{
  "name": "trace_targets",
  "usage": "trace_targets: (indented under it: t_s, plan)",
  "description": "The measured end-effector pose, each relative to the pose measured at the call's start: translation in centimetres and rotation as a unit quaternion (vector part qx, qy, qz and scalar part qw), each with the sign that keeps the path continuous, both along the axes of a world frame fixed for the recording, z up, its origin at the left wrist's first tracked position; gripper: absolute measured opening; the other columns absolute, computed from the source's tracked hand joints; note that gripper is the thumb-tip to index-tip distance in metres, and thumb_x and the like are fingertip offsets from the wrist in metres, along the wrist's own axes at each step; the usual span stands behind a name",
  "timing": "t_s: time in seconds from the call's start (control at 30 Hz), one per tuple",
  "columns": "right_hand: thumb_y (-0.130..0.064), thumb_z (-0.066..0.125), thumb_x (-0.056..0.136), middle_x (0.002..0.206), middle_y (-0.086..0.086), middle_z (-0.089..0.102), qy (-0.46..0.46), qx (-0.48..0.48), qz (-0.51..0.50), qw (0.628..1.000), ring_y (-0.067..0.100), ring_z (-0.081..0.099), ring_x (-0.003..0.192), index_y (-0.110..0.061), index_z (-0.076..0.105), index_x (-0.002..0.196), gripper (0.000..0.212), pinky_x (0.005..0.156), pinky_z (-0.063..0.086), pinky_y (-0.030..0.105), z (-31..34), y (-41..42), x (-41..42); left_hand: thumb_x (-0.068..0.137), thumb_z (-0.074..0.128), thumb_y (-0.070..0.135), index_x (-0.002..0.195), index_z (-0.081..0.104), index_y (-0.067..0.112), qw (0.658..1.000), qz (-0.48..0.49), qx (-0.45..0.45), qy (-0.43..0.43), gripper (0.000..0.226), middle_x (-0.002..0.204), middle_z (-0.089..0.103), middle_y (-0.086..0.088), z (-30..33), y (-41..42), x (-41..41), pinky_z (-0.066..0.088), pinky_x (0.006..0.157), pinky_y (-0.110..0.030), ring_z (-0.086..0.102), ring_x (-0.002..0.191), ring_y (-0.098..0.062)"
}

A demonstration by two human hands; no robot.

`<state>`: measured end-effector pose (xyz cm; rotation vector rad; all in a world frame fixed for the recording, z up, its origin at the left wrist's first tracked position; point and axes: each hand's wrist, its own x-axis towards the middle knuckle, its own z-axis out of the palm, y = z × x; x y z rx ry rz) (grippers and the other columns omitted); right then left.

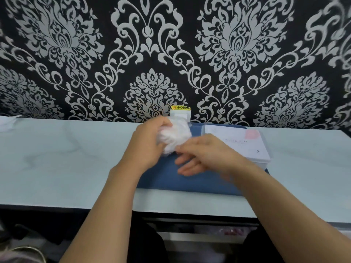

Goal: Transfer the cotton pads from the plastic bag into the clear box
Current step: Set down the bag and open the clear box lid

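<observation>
My left hand [147, 143] grips a crumpled clear plastic bag of white cotton pads [173, 134], lifted above a blue cloth [190, 179]. My right hand [205, 154] is just right of the bag, blurred, its fingers stretched leftward with the fingertips touching the bag's lower edge. The clear box [241, 143] lies flat on the cloth behind my right hand, its lid down with a white printed label and a pink patch on top. Whether any pads are inside the box is hidden.
The pale marble-look table [66, 158] spreads left and right of the cloth. A white wall socket with a yellow sticker [180, 112] sits on the patterned wall behind the bag. A white object [7, 121] lies at the far left edge.
</observation>
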<state>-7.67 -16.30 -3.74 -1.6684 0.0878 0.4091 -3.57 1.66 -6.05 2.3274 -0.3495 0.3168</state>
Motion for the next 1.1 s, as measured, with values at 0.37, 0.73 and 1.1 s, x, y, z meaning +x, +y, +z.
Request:
trace_targets:
  t_s: [0.37,0.73,1.1]
  plan:
    - [-0.039,0.077,0.069,0.123,0.000,0.066,-0.241,-0.616,0.074,0.746,0.027,0.058,0.111,-0.032,0.059,0.133,0.067,0.092,0.051,0.041,0.5,-10.4,0.3,0.059,0.092,0.048,0.131,0.053,0.030,0.994,-0.072,0.076,0.009,0.085,0.135,0.043,0.015,1.7,-4.3,-1.9,0.035,0.103,-0.024,0.043,0.119,-0.005]
    - [-0.038,0.065,0.069,0.099,0.004,0.078,-0.354,-0.545,0.040,0.759,0.031,0.069,0.090,-0.024,0.076,0.111,0.046,0.082,0.055,0.043,-1.1,-12.9,0.0,0.075,0.082,0.051,0.122,0.052,0.017,0.992,0.086,-0.041,0.077,0.065,0.106,0.064,0.002,-2.3,-12.1,-3.0,0.047,0.077,-0.035,0.061,0.095,-0.022]
    - [-0.024,0.082,0.080,0.094,-0.011,0.074,-0.421,-0.312,-0.152,0.838,0.000,0.067,0.089,-0.019,0.079,0.104,0.025,0.084,0.050,0.012,0.2,-13.3,1.7,0.088,0.070,0.041,0.115,0.057,0.024,0.995,0.072,0.050,0.051,0.034,0.097,0.063,0.001,-2.3,-11.9,-4.0,0.042,0.070,-0.031,0.058,0.087,-0.022]
